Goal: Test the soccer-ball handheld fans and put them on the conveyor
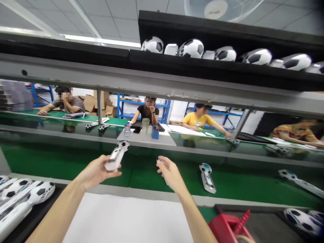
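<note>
My left hand point(97, 172) grips the white handle of a handheld device with a soccer-ball head point(123, 145), raised above the green conveyor belt point(141, 168). The ball end points up and away from me. Farther right, my right hand point(170, 171) has its fingers closed around a similar soccer-ball device point(159, 159), mostly hidden behind the hand. Right of that hand, another soccer-ball device point(208, 178) lies on the belt, with a blue round centre in its head.
A white sheet point(126, 219) covers the bench before me. Soccer-ball devices fill a tray point(48, 219) at left; more line the shelf point(177, 62) above. A red box point(222, 226) stands at right. Several people sit across the belt. One more device point(298, 180) lies far right.
</note>
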### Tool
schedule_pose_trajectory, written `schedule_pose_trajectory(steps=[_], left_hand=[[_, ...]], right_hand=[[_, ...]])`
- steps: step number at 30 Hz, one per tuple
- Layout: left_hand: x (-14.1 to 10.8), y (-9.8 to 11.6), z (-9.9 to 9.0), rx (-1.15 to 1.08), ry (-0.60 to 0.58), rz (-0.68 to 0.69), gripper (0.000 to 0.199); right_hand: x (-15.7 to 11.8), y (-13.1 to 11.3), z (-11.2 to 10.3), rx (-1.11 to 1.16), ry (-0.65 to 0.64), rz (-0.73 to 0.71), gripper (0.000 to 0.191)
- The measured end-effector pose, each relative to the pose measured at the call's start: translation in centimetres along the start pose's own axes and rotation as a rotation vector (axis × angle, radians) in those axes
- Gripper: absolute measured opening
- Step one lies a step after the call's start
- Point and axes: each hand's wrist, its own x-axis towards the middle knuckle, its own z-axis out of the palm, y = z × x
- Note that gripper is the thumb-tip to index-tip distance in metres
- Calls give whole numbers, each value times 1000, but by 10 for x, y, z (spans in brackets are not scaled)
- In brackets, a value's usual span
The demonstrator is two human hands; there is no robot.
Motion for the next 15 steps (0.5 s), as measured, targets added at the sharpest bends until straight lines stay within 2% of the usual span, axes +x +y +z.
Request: schedule_pose_trajectory(steps=[3,5,7,9,12,15], left_hand=[[-30,3,49,-136,-347,-45,43],[-48,0,74,-123,-501,-55,47],[-60,-6,90,-73,-562,-66,51],[-68,-12,101,-62,-570,-51,50],[-73,-16,109,-124,-612,-4,47],[-75,-19,115,-217,-688,20,48]], right_hand=[[-17,-25,13,202,-124,-22,64],[-29,-39,18,308,-182,-35,66],[-38,-50,20,422,-211,-75,61],[-44,-59,18,548,-200,-135,54],[-51,-69,11,676,-174,-187,52],[-57,-76,5,693,-184,-204,56]])
